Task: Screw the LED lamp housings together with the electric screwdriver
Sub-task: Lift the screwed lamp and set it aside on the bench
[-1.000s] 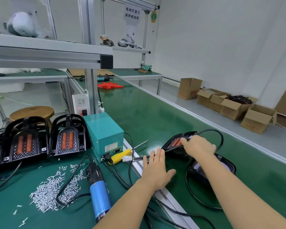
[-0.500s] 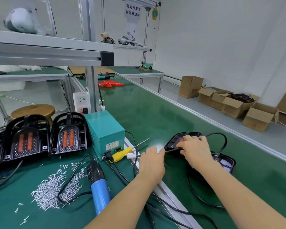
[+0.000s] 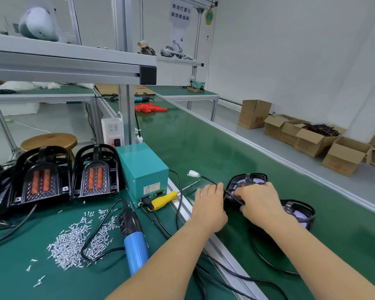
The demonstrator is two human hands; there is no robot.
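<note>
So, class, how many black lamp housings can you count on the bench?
4: two propped upright at left, one under both hands, one behind the right forearm. Dark shapes at far left may be more.

Both arms reaching forward, left hand (image 3: 209, 203) fingers curled, right hand (image 3: 259, 204) curled, palms down, hands close together

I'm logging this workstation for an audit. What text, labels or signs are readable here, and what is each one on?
"转向灯罩与 装饰框组装": white hanging paper sign above the far bench.
White label on the teal metal power box: too small to read.
Red print on the upright brown cardboard box by the wall: too blurred to read.
White wall power socket: only socket holes, no readable text.
Blue-and-black electric screwdriver: no readable text.
</note>
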